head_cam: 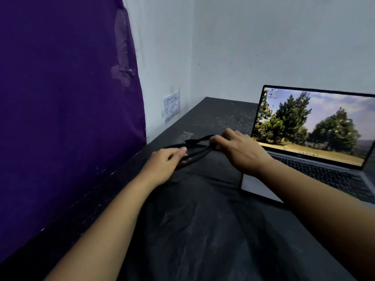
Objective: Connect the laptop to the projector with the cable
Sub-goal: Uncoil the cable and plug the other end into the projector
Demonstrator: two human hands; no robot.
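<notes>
A coiled black cable (197, 148) lies on top of a dark boxy thing (213, 171) on the black table; this may be the projector, with a pale side facing the laptop. My left hand (164, 165) grips the cable loops at their near left end. My right hand (239, 149) closes over the loops at their right end. One plug with a blue tip (189, 141) sticks out to the far left. The open laptop (316, 142) stands to the right, its screen lit with a picture of trees.
A purple cloth (67, 118) hangs along the left side, down to the table's edge. A paper note (172, 105) is taped to the white wall at the far corner. The black table (223, 116) reaches back to the wall.
</notes>
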